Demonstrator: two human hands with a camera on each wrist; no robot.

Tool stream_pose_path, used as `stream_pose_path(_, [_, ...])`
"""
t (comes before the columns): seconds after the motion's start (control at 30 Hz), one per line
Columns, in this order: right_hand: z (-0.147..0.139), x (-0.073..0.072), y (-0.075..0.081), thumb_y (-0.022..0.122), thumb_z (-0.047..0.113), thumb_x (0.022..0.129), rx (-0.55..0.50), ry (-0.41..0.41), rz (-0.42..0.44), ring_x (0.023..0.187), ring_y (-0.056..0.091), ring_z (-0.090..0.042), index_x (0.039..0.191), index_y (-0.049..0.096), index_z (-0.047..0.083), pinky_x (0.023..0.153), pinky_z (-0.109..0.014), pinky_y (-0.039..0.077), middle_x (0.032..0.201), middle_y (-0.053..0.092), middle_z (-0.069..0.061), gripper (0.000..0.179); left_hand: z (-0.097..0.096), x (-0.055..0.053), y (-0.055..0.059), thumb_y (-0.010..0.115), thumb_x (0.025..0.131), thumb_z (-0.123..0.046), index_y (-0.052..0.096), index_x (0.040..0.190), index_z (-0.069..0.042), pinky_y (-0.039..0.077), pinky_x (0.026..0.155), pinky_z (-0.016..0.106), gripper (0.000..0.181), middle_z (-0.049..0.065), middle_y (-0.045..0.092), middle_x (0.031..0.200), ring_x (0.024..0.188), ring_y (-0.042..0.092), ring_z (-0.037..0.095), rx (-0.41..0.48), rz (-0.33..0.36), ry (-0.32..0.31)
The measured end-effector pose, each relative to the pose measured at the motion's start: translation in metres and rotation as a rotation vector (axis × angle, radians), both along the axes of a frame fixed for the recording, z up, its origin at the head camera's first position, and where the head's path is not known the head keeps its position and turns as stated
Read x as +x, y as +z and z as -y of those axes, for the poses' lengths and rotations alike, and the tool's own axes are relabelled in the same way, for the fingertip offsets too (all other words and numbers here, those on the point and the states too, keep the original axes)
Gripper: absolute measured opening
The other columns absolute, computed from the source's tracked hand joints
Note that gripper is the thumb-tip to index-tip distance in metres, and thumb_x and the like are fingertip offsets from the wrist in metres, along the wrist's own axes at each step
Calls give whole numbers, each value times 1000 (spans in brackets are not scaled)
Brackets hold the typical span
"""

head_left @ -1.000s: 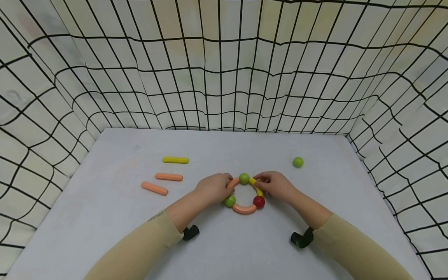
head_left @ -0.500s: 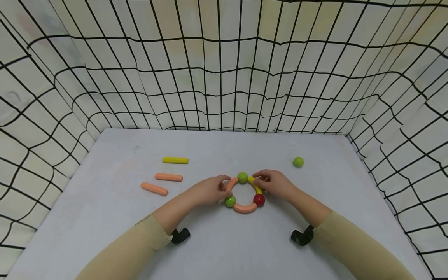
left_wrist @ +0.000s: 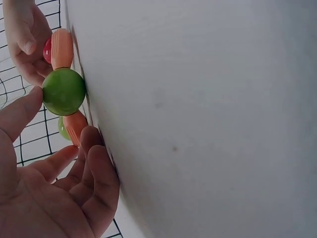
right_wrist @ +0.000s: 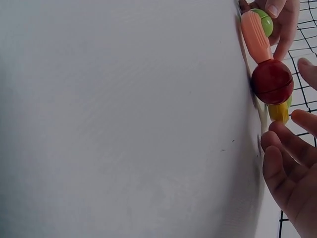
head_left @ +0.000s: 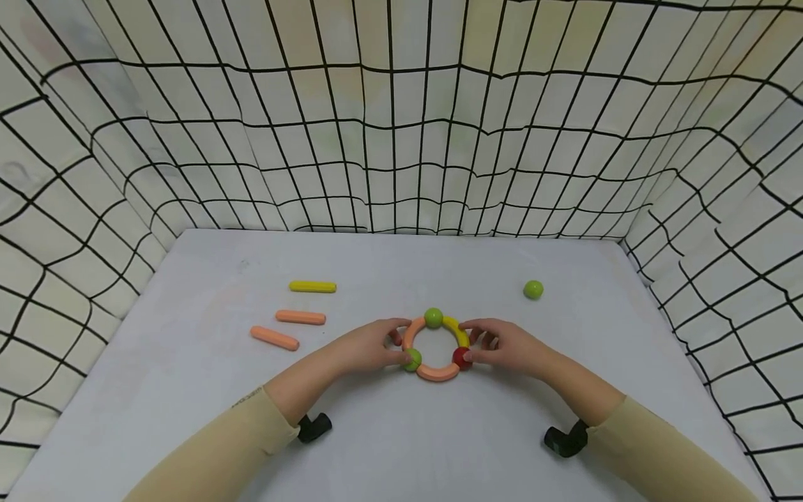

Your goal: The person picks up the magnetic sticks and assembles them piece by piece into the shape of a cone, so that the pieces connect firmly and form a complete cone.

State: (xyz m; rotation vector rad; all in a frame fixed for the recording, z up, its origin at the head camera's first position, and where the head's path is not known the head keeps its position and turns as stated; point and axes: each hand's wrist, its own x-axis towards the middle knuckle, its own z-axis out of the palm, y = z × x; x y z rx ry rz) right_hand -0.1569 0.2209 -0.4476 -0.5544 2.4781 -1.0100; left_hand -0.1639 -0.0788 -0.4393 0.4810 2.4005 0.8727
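A closed ring of balls and curved rods lies flat on the table. It has a green ball at the far side, a green ball near left and a red ball near right. Orange curved rods make its front and left arcs; a yellow curved rod makes the right arc. My left hand lies along the ring's left side, thumb at the green ball, fingertips at the orange rod. On the right side, my right hand has fingers loosely bent beside the yellow rod, its thumb close to the red ball.
Left on the white table lie a straight yellow rod and two straight orange rods. A loose green ball sits at the back right. Black netting over white walls encloses the back and sides.
My left hand has loosened from the left orange rod and drawn outward. The right hand has shifted nearer, its thumb now by the red ball. The ring has turned or slid slightly.
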Motion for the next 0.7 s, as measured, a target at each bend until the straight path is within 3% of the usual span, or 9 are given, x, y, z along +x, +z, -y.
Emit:
stream_pose_path(0.17, [-3, 2, 1, 77, 32, 88, -4, 42, -10, 87, 57, -15, 139, 55, 14, 76, -29, 50, 107, 60, 1, 59, -1, 0, 1, 75, 88, -41, 44, 149, -16, 46, 88, 40, 73, -2, 61, 113, 98, 54, 15, -5, -11, -7])
stream_pose_path(0.7, [-4, -2, -3, 75, 31, 89, 4, 49, -45, 88, 56, -14, 141, 54, 13, 77, -28, 50, 110, 60, 1, 58, -2, -2, 1, 74, 89, -39, 42, 151, -15, 45, 81, 36, 74, -4, 60, 107, 91, 53, 14, 15, -5, 4])
